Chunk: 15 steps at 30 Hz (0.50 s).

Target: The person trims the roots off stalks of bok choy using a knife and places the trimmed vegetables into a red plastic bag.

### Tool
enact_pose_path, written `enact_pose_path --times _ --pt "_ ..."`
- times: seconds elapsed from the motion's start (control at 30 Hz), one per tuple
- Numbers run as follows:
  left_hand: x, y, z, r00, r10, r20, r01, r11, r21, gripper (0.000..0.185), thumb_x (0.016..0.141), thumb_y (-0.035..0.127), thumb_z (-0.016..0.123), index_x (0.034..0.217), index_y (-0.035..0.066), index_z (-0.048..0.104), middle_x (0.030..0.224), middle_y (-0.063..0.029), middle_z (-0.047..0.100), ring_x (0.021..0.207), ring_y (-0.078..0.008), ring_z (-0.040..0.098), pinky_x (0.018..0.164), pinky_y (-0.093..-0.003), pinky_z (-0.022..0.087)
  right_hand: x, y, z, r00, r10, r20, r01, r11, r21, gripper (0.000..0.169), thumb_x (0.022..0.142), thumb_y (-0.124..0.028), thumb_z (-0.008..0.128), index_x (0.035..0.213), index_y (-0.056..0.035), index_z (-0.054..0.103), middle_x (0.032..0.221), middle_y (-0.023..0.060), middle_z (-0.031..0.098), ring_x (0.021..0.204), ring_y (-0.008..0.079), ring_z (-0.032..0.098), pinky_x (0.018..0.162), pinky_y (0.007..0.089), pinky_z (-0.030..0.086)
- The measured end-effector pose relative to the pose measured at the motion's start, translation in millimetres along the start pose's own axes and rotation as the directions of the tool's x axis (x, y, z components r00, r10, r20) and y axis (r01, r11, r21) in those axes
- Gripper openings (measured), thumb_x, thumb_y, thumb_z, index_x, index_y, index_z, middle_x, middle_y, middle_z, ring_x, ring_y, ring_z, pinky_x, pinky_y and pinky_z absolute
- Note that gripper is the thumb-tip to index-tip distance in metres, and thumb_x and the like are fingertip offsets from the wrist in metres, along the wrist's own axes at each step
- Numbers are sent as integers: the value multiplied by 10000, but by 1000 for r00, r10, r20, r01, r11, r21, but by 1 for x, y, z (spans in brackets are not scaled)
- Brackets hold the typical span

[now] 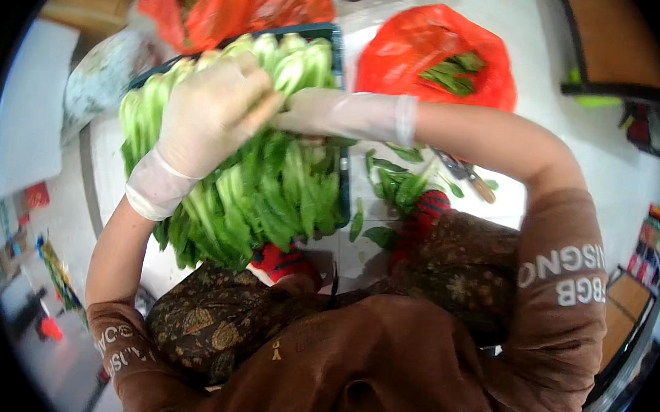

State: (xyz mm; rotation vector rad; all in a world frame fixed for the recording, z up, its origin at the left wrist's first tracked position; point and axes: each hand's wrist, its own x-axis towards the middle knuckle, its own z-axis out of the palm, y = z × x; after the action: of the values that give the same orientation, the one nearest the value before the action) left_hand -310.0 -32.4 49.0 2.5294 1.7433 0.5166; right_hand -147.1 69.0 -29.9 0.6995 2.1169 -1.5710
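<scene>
A dark green plastic crate is piled with rows of leafy greens like bok choy, pale stems away from me, leaves towards me. My left hand, in a translucent disposable glove, is over the middle of the pile with its fingers curled. My right hand, gloved too, reaches in from the right and meets the left hand's fingertips just above the greens. Blur and overlap hide the fingertips, so whether either hand grips anything cannot be told.
A red plastic bag with leaves inside stands right of the crate; another red bag lies behind it. A wooden-handled knife and loose leaves are on the tiled floor near my feet. A pale bag sits at left.
</scene>
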Motion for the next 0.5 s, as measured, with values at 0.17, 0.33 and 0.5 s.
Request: enact_pose_path --times 0.17,0.33,0.5 --pt "25 4 39 955 -135 264 108 988 112 145 857 155 720 888 76 602 890 -107 568 823 -314 608 694 -421 493 -44 13 -13 998 52 42 -54 997 61 401 950 -372 555 970 10 676 869 125 726 755 206 706 726 356 556" --pt "41 19 18 975 -58 215 78 994 -82 161 808 103 743 837 71 588 842 -109 583 774 -299 631 679 -394 522 -107 172 -88 926 377 23 -376 926 -25 306 941 -330 532 838 -53 610 787 60 649 623 186 620 590 358 494" --pt "124 113 116 945 272 181 -163 872 -461 98 870 123 690 886 44 634 875 -130 620 811 -314 646 721 -413 521 -85 273 -189 761 646 -51 -634 759 150 269 940 -173 475 691 -97 542 684 65 608 608 144 636 383 312 377"
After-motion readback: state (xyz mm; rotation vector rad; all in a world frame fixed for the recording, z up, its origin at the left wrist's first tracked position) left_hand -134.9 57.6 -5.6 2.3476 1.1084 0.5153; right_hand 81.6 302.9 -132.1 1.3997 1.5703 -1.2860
